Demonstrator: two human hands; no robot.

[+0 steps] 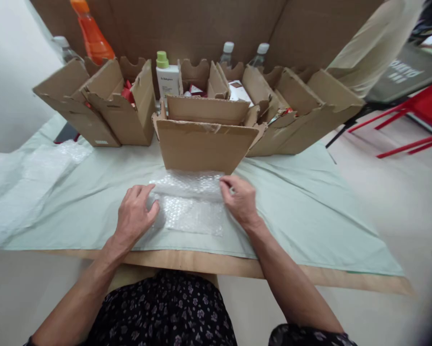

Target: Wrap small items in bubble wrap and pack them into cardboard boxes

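A small piece of clear bubble wrap [194, 214] lies on the cloth in front of me, with a fold or second layer across its far part. My right hand [240, 199] pinches the far right corner of the wrap between thumb and forefinger. At the left edge, my left hand [136, 211] has its thumb and fingers apart, the fingertips at or touching the wrap. Just beyond the wrap stands an open cardboard box [205, 144]; its inside is mostly hidden.
More open cardboard boxes [129, 122] line the back, some holding packets. Behind them are an orange bottle [95, 41], a white bottle with a green cap [168, 79] and clear bottles. A larger bubble wrap sheet [31, 178] lies left. A red chair [418, 115] stands right.
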